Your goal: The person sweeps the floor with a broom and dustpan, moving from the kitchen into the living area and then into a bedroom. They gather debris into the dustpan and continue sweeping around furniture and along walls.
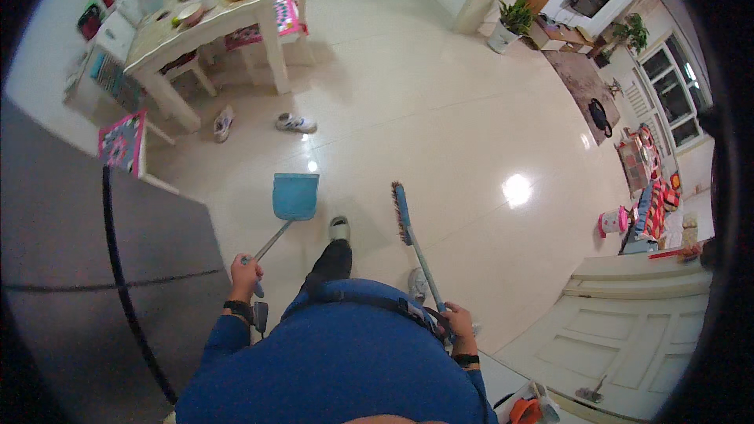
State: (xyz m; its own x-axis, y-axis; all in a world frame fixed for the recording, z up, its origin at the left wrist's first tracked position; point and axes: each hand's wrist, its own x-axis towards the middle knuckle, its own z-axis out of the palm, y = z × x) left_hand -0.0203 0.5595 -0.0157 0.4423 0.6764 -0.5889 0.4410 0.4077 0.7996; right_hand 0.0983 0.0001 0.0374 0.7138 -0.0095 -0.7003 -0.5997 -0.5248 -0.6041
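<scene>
My left hand (247, 276) is closed around the handle of a long-handled dustpan. The blue pan (296, 197) of this dustpan is out in front of me, over the pale tiled floor (377, 110). My right hand (459, 320) grips the pole of a broom (402, 212). Its blue head with dark bristles points away from me, right of the dustpan and apart from it. My slippered foot (339, 229) is between the two tools. Whether the pan and the bristles touch the floor, I cannot tell.
Two loose sneakers, one (296, 123) near a dining table (212, 23) set with bowls, lie ahead left. A stool (126, 144) and a grey refrigerator (71, 267) flank my left. A potted plant (511, 20) stands far right; a white door (605, 338) is near right.
</scene>
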